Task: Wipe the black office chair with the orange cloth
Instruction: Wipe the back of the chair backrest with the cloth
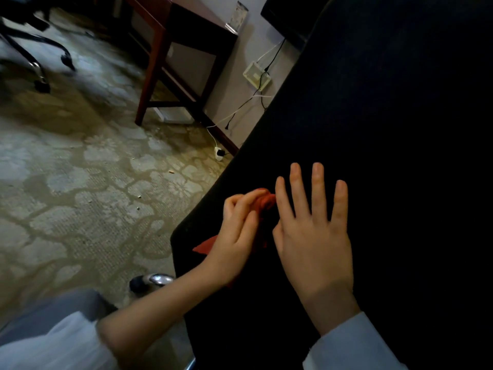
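Holding the cloth: the left hand point(234, 231) pinches the orange cloth point(265, 202), its fingers curled round a bunched-up fold.
Cloth position: the bunched part sits between the two hands, against the dark surface of the black office chair point(386, 134) and near that surface's left edge. A flat corner pokes out to the left from under the left hand.
Right hand: the right hand point(314, 244) lies palm down over the chair, just right of the cloth. Its fingers are straight and spread wide and hold nothing. The index finger is right beside the bunched fold; whether it touches the fold cannot be told.
Chair: its black surface fills the right half of the view, running diagonally from lower left to upper right.
Caster: a chrome-capped caster point(156, 281) shows on the floor just left of the chair's lower edge.
Floor: patterned beige carpet point(80, 182) with a few small crumbs.
Desk: a wooden desk point(165, 54) stands against the wall, well apart from the hands.
Wall: a white wall box point(256, 75) has black and white cables hanging down; a plug point(219, 153) lies on the floor below.
Far left: a second chair base point(34, 52), blurred.
Sleeves: pale sleeves point(354, 343) cover both forearms.
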{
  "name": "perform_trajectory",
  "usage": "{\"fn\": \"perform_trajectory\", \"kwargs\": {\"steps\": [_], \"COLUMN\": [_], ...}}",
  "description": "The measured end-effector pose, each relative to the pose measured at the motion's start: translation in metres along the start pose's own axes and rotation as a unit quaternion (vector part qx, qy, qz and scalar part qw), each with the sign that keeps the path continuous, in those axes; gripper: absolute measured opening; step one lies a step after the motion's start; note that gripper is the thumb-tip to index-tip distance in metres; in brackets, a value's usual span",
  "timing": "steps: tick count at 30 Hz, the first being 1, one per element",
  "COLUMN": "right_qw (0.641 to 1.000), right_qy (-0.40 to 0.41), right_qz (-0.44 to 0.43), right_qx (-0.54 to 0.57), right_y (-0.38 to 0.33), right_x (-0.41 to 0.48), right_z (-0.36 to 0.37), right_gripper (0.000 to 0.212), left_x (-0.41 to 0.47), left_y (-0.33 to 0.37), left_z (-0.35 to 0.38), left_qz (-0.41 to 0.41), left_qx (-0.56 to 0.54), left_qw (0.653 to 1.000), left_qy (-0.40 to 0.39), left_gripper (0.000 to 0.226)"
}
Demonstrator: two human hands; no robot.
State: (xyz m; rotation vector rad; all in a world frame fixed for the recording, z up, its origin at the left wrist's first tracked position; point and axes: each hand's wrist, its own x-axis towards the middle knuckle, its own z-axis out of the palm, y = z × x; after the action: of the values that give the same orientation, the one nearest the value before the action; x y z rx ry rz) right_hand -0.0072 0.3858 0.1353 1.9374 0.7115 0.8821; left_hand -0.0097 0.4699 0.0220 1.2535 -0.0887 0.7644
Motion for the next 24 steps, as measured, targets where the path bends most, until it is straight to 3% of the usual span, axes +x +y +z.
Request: {"fn": "perform_trajectory", "kwargs": {"steps": [3, 7, 10, 13, 16, 19, 24], "right_qw": [1.0, 1.0, 1.0, 0.999, 1.0, 1.0, 1.0], "right_qy": [0.003, -0.003, -0.002, -0.006, -0.014, -0.017, 0.001], "right_qz": [-0.013, -0.02, -0.021, -0.025, -0.01, -0.017, -0.011], "right_qx": [-0.009, -0.015, -0.017, -0.027, -0.022, -0.016, -0.009], "right_y": [0.0, -0.004, -0.007, -0.008, -0.008, -0.008, -0.007], "right_x": [0.003, 0.009, 0.015, 0.017, 0.017, 0.018, 0.014], "right_z": [0.0, 0.0, -0.001, -0.002, -0.003, -0.003, -0.003], "right_gripper": [0.07, 0.066, 0.066, 0.066, 0.067, 0.065, 0.063], "left_x": [0.01, 0.039, 0.065, 0.061, 0.044, 0.036, 0.031], "left_y": [0.001, -0.007, -0.033, -0.077, -0.09, -0.065, -0.015], "left_z": [-0.003, -0.016, -0.044, -0.059, -0.048, -0.024, 0.005], "left_qz": [0.048, 0.072, -0.005, -0.095, -0.123, -0.092, 0.073], "left_qx": [0.089, 0.106, 0.128, 0.097, 0.086, 0.08, 0.072], "left_qw": [0.995, 0.99, 0.984, 0.983, 0.977, 0.978, 0.99], "left_qy": [0.005, 0.058, 0.122, 0.126, 0.152, 0.167, 0.092], "left_gripper": [0.036, 0.038, 0.036, 0.031, 0.036, 0.034, 0.035]}}
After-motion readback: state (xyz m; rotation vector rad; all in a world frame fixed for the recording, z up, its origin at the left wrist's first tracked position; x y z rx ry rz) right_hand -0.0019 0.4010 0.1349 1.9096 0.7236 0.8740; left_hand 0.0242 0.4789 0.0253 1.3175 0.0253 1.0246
